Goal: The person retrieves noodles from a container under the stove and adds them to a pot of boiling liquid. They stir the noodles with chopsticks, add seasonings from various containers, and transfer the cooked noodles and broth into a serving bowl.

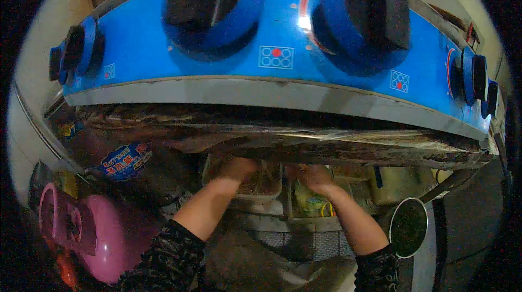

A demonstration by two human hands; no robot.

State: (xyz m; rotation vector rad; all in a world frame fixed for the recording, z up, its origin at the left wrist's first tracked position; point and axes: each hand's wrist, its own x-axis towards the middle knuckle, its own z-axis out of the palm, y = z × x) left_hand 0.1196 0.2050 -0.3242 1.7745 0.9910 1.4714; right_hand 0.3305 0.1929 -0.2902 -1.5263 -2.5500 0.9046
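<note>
Under the stove's front edge, my left hand reaches over a clear plastic container that has brownish contents. Its fingers are lost in shadow, so its grip does not show. My right hand is beside that container, above a second bin with yellow-green packets in it. The fingers of this hand are dark and partly cut off by the stove's lower edge. Whether either hand holds anything cannot be seen.
Above my hands juts a blue stove panel with several black knobs. A pink gas cylinder stands at lower left, near a dark bag with a blue label. At right are a round white-rimmed object and another container.
</note>
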